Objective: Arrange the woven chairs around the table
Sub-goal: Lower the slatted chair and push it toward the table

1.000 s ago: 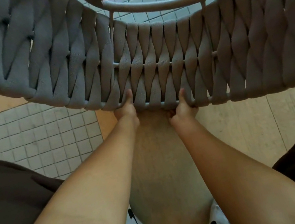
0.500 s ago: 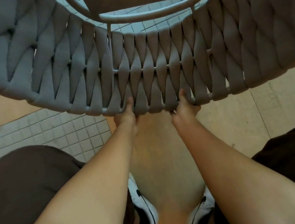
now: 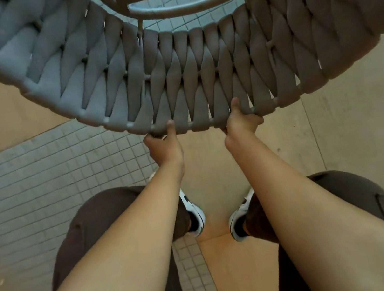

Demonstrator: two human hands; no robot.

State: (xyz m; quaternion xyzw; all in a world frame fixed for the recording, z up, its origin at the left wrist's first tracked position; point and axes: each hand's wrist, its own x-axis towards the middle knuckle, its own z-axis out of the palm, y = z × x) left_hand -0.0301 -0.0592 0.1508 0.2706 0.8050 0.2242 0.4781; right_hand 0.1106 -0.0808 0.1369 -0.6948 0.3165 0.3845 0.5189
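Note:
A grey woven chair (image 3: 189,74) fills the upper half of the head view, its curved back of twisted fabric straps facing me. My left hand (image 3: 164,145) grips the top rail of the back left of centre, thumb over the straps. My right hand (image 3: 241,121) grips the same rail a little to the right. The chair's metal seat frame (image 3: 189,1) shows beyond the back. No table is in view.
Below are my two legs in dark trousers and white shoes (image 3: 196,217). The floor is a band of small grey mosaic tiles (image 3: 39,181) on the left and large beige slabs (image 3: 350,129) on the right.
The chair back has shifted away from me and slightly right. Both legs and shoes have come into view under my arms. My hands keep their grip on the rail.

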